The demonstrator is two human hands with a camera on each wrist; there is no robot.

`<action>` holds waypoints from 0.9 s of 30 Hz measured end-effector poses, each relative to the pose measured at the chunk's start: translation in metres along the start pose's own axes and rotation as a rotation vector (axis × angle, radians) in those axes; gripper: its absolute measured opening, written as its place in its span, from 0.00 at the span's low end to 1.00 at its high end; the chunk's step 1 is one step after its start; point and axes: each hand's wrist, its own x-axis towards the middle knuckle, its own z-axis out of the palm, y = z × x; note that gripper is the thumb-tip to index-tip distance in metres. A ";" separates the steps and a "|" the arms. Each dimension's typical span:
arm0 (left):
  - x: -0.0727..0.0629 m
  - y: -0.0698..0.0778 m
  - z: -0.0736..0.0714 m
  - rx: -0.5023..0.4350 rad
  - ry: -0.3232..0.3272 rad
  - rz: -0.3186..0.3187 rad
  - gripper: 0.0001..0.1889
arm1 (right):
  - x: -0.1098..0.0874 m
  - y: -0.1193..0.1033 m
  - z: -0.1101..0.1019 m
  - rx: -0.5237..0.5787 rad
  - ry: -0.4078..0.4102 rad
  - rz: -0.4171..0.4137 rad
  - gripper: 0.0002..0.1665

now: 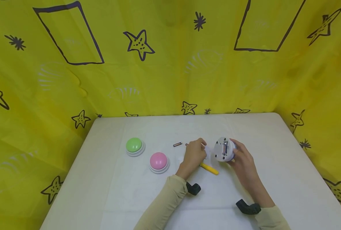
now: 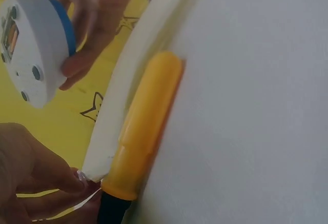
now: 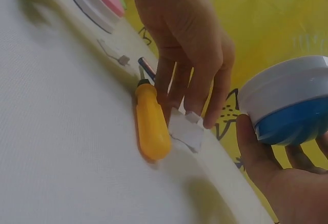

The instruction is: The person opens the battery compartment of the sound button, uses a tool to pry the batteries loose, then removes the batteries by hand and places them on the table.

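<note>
My right hand (image 1: 243, 161) grips a round white push button with a blue dome (image 3: 294, 108), its underside turned toward my left hand. Batteries (image 1: 225, 148) show in the uncovered compartment in its base. My left hand (image 1: 194, 156) is bent down over the table, thumb and fingers pinching a small white plastic cover (image 3: 187, 130), partly hidden by the fingers. Right beside those fingertips lies a screwdriver with a yellow handle (image 2: 146, 124). Its shaft runs under the left hand in the head view. A loose battery (image 3: 147, 68) lies near the screwdriver's tip.
Another battery (image 1: 177, 144) lies left of my left hand. A pink-domed button (image 1: 158, 161) and a green-domed button (image 1: 134, 145) stand farther left on the white table (image 1: 130, 198). Yellow patterned cloth (image 1: 164, 73) hangs behind the table's back edge.
</note>
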 end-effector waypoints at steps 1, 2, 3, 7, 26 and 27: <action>0.001 0.000 0.001 0.027 0.003 0.012 0.16 | 0.000 0.000 0.000 0.020 -0.006 -0.005 0.22; 0.001 -0.001 0.002 0.061 0.006 0.022 0.16 | 0.000 -0.001 0.000 0.036 -0.008 -0.009 0.21; 0.001 -0.001 0.002 0.105 0.011 0.036 0.16 | 0.000 -0.001 0.000 0.050 -0.007 -0.011 0.21; 0.000 0.001 0.005 0.310 0.025 0.093 0.14 | -0.002 -0.003 -0.001 0.072 -0.015 -0.011 0.21; -0.055 0.018 0.012 0.735 0.146 0.400 0.06 | -0.007 -0.009 -0.004 0.053 -0.003 -0.041 0.23; -0.058 0.018 0.013 0.730 0.145 0.425 0.06 | -0.007 -0.009 -0.005 0.046 -0.003 -0.039 0.23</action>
